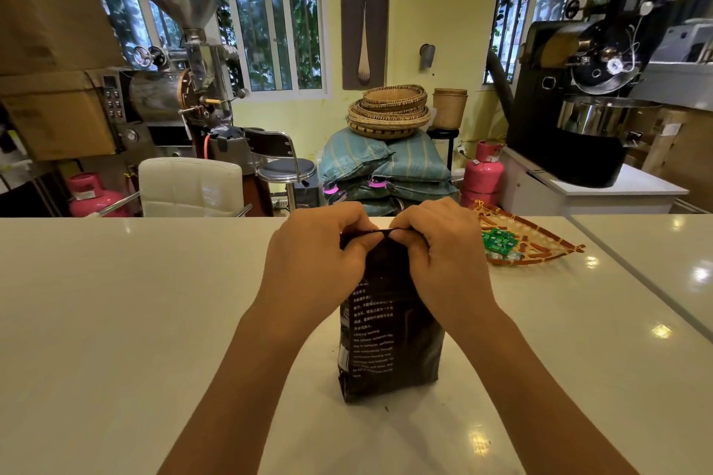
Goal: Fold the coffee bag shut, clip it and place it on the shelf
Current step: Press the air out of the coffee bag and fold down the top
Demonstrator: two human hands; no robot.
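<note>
Dark coffee bag (pixel 389 343) upright on the white counter (pixel 115 301), near its front edge. Left hand (pixel 316 262) and right hand (pixel 443 258) both pinched closed on the bag's top edge, side by side. Woven tray (pixel 540 243) just right of them.

Materials and finishes. The worktop (pixel 115 301) was smooth, pale and highly glossy, mirroring ceiling lights. The coffee bag (pixel 389 351) was dark, creased film with a dull sheen and white print. The tray (pixel 540 243) was woven cane. The stacked baskets (pixel 389 110) were coarse wicker. The left roaster (pixel 173 89) was brushed metal; the right roaster (pixel 578 108) was black enamel with polished steel. The sacks (pixel 386 162) were woven cloth.
</note>
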